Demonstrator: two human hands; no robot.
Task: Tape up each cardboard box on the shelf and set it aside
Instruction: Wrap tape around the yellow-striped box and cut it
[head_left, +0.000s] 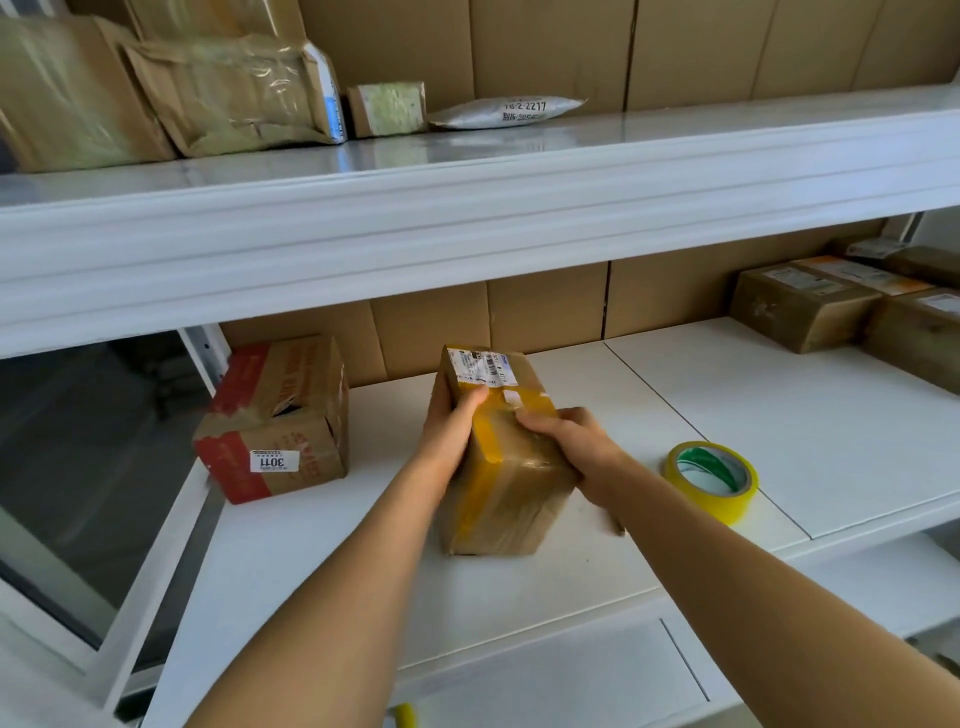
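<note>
White shelf (727, 415) holds the taped box (501, 457), gripped by left hand (449, 421) and right hand (566, 436). Red box (275, 421) looks torn open; tape roll (711, 480) waits.

Bright even daylight, glare on upper shelf (467, 150), soft blur, wide-angle edge bending

On the upper shelf (467, 171) we see a crumpled brown parcel (234, 93) wrapped in clear film, a small pale packet (387, 108) beside it, and a flat white mailer bag (506, 111) printed with digits ending 2217. Behind both shelf levels we see brown cardboard sheets (545, 312) lining the back. At left a dark window pane (88, 441) sits in a white frame.
</note>
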